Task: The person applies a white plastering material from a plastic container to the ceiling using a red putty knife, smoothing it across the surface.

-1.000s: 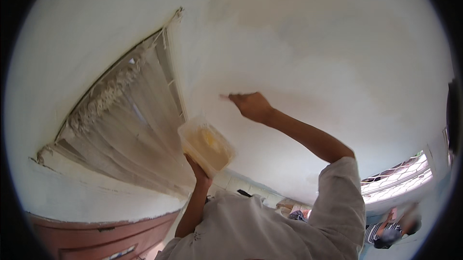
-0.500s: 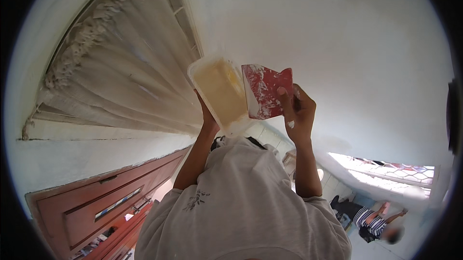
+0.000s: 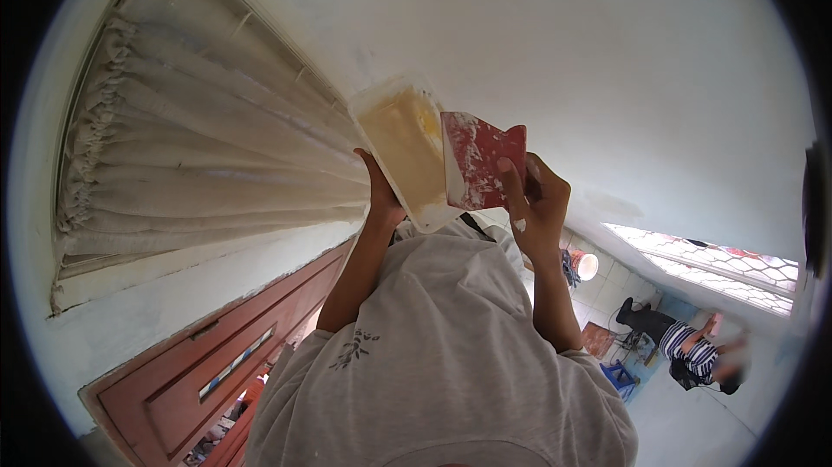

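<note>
Scraper (image 3: 483, 164), red and smeared with white, stands upright in front of the person's chest, in the right hand (image 3: 539, 207), whose thumb presses its face while the fingers curl behind. White daubs the thumb's base. Just left of it, the left hand (image 3: 384, 194) supports a clear tub (image 3: 431, 218), its palm and spread thumb against the near side; its other fingers are hidden. Beige paste (image 3: 400, 151) lies in the tub, yellower near the upper right. Scraper edge and tub rim meet in view; whether they touch, I cannot tell. Left hangs a curtain (image 3: 217, 155), above a reddish door (image 3: 208, 354); at lower right, someone in a striped top (image 3: 685, 344).
</note>
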Available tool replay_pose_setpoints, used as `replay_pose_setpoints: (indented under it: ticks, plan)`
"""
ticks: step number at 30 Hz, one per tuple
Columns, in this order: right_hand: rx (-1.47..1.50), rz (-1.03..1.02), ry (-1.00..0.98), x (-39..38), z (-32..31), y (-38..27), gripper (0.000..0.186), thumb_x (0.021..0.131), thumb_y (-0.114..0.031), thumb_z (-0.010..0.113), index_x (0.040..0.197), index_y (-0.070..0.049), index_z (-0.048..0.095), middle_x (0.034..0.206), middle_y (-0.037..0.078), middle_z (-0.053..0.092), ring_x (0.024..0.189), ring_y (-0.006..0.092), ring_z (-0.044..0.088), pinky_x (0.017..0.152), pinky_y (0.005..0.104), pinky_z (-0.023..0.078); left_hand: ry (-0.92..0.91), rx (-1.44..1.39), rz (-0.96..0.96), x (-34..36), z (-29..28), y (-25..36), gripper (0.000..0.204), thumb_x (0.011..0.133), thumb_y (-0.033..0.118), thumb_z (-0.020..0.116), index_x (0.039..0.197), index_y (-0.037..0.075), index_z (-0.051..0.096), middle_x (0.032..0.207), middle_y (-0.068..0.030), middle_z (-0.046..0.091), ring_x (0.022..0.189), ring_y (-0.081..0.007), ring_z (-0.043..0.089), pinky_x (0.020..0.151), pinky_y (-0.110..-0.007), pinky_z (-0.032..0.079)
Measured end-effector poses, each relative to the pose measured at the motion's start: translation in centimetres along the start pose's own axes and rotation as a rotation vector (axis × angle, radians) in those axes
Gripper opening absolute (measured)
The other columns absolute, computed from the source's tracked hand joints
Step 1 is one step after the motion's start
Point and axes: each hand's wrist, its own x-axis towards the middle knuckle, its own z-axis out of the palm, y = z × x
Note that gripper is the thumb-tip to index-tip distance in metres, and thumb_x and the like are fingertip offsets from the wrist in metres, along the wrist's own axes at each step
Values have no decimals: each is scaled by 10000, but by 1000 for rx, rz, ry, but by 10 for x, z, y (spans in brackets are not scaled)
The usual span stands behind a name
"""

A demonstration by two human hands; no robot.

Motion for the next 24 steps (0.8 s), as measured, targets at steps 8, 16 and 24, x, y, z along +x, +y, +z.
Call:
replay_pose_setpoints:
  ticks: [8,16,24]
  plan:
    - [-214,-242,-131,14,4,4,232,907,-13,655,1130,46,669,827,140,687,675,201,706,595,320,565,-49,-42,-32,-1,29,-9,896,925,795,229,1534,143,311,1462,-85,468,1312,-240,494,1059,-417,470]
    - [-574,-295,-242,28,36,35,235,912,-99,626,1114,14,662,928,181,691,763,366,680,688,437,556,-32,7,-18,5,28,-32,871,943,775,206,1536,144,307,1464,-78,465,1333,-228,476,1094,-380,434]
    - [-518,-262,-548,17,34,35,265,894,-97,595,1133,5,651,986,182,687,815,388,678,732,461,552,60,17,51,18,0,-44,783,953,764,243,1419,164,428,1278,-38,540,1211,-195,531,1029,-359,456]
